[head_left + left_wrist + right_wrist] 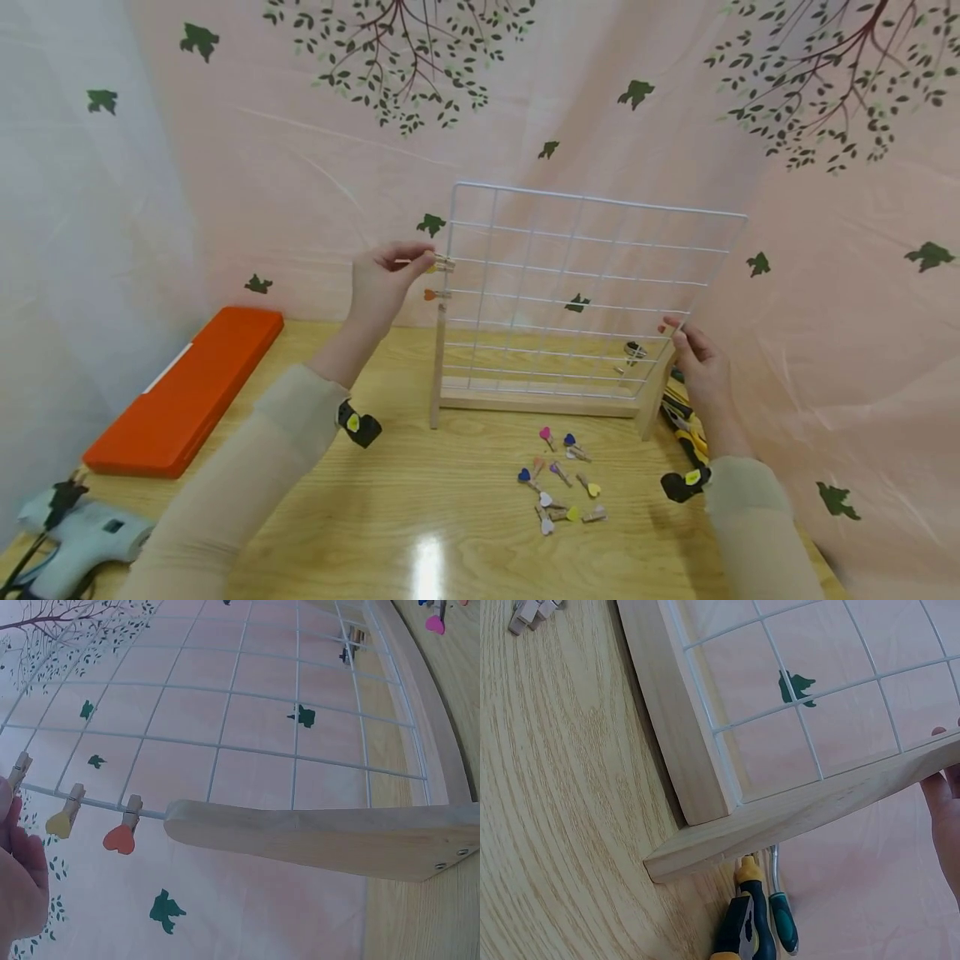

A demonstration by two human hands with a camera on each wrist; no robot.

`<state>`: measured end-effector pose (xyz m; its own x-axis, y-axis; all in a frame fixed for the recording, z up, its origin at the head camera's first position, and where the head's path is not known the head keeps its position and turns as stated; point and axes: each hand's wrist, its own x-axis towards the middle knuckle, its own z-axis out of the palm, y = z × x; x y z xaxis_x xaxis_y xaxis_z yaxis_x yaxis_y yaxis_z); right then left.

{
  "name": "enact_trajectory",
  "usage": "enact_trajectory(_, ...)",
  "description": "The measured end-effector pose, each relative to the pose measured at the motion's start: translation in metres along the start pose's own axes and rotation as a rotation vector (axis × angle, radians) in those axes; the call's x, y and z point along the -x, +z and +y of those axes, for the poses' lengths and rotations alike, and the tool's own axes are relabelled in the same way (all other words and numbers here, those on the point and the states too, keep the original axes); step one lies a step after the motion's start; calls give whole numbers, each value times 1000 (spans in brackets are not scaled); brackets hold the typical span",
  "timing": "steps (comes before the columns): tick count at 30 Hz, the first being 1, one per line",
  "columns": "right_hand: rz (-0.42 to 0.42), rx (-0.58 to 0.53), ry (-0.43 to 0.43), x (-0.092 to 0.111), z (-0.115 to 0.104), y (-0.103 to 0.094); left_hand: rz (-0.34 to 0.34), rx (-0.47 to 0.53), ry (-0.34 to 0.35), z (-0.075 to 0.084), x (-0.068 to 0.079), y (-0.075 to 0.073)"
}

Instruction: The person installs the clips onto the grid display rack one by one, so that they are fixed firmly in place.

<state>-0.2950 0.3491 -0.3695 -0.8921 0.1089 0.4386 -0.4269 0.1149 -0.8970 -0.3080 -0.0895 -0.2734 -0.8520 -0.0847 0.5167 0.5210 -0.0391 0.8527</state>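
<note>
Desk (315,517) carries your wire grid (573,272) in its wooden stand (536,402). Your right grip (703,367) is curled round the right upright (652,396), near its top. Your left grip (386,279) pinches a small clip (20,771) at the grid's left edge, beside the yellow heart clip (61,821).

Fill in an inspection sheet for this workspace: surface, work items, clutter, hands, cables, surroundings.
Surface: wood-grain table, glare near the front.
Work items: white wire grid in a wooden stand; orange clip and yellow clip on its left edge; loose heart clips in front.
Clutter: orange case and glue gun left; pliers right.
Hands: left hand pinches a clip at the grid's left edge; right hand appears to grip the stand's right upright.
Cables: black cord by the glue gun.
Surroundings: pink backdrop with printed branches.
</note>
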Motion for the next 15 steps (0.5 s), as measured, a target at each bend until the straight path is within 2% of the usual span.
enact_trajectory(3, -5, -18, -8, 0, 0, 0, 106, -16, -30, -9, -10, 1)
enact_trajectory(8, -4, -23, -26, -1, 2, 0, 254, -7, -61, -13, -22, 2)
enact_trajectory(11, -9, -40, -36, -2, 3, -1, 266, 0, -70, -13, -26, 3)
enact_trajectory(15, -9, -50, -29, -2, 3, -2, 227, -37, -67, -12, -29, 6)
